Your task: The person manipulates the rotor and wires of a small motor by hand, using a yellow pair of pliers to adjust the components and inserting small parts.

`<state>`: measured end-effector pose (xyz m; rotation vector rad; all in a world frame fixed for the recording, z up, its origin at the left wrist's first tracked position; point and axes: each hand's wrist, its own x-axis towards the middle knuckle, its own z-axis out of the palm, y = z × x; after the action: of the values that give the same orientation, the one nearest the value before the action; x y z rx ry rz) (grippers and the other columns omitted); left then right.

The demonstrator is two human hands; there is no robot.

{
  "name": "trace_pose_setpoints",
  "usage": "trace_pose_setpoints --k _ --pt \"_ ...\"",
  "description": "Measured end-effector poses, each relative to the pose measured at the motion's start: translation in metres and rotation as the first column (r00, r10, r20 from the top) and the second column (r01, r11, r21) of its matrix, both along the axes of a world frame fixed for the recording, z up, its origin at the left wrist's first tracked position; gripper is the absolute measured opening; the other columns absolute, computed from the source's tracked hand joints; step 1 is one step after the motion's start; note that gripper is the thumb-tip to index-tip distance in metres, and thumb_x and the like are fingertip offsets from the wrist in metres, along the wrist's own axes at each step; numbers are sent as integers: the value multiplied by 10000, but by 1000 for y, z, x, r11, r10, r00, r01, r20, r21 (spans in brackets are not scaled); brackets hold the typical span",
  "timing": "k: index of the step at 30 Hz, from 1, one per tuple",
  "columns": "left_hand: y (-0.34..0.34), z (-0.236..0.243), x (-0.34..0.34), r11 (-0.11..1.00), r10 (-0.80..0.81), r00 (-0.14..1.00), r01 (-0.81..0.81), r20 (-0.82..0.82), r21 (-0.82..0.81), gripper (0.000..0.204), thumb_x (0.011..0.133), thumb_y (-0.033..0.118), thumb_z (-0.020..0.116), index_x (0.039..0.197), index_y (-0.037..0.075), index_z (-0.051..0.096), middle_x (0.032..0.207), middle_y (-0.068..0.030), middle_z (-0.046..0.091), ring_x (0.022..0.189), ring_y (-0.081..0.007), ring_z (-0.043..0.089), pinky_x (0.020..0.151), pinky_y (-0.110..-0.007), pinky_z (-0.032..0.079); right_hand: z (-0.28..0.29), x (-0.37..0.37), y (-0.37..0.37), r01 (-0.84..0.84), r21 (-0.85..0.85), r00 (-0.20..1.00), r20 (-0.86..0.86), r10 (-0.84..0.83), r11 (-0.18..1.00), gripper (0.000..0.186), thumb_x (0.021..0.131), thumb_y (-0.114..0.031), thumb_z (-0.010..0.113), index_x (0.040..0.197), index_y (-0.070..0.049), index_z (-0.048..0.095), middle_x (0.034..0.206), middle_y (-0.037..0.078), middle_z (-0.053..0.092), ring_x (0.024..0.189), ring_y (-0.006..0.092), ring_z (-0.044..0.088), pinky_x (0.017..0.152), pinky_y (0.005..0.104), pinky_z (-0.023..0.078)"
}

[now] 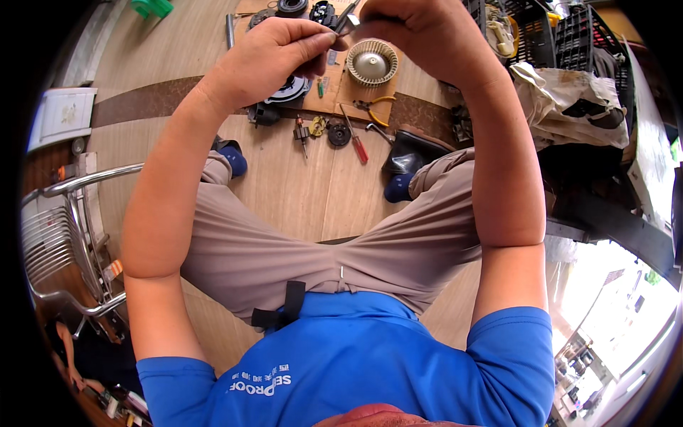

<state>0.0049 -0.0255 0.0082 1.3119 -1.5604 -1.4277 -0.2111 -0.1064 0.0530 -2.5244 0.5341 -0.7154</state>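
A: Hands?
B: A small silvery metal part (351, 21) is pinched between left hand (274, 53) and right hand (420, 35), both grips pressed together on it, raised above the wooden floor (299, 192).
A: Below?
B: A round beige ribbed fan wheel (371, 62) and a red-handled screwdriver (356, 139) are laid there.
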Motion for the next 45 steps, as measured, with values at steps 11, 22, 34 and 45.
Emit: trace_pose_setpoints --k 11,22,34,45 --pt "5 7 -13 992 75 961 -44 265 -119 215 995 123 520 1110 -24 626 802 17 595 719 -40 496 677 -200 438 0 9 7 -60 66 995 -80 65 996 100 786 -103 680 816 -13 652 738 155 627 701 337 617 637 384 490" --pt "6 -1 -11 959 134 877 2 461 -283 188 980 112 523 1010 -48 617 799 -41 598 725 -96 520 685 -248 451 -35 14 2 -88 -86 991 -107 78 992 123 848 -117 653 946 -44 665 833 153 650 769 334 629 696 382 502" --pt "7 5 -18 939 178 912 -45 369 -341 191 978 116 525 1044 -35 622 818 -67 614 749 -112 533 704 -268 461 -35 8 -6 19 -51 985 -172 -27 999 166 892 -220 601 930 -80 682 872 125 677 843 327 641 752 426 497" --pt "5 2 -18 797 381 760 17 526 -603 168 965 142 543 1029 -3 599 815 -215 634 758 -400 612 665 -389 492 -36 19 4 116 -51 991 -66 -119 992 166 892 -194 597 861 -37 642 828 165 656 825 356 630 743 436 490"
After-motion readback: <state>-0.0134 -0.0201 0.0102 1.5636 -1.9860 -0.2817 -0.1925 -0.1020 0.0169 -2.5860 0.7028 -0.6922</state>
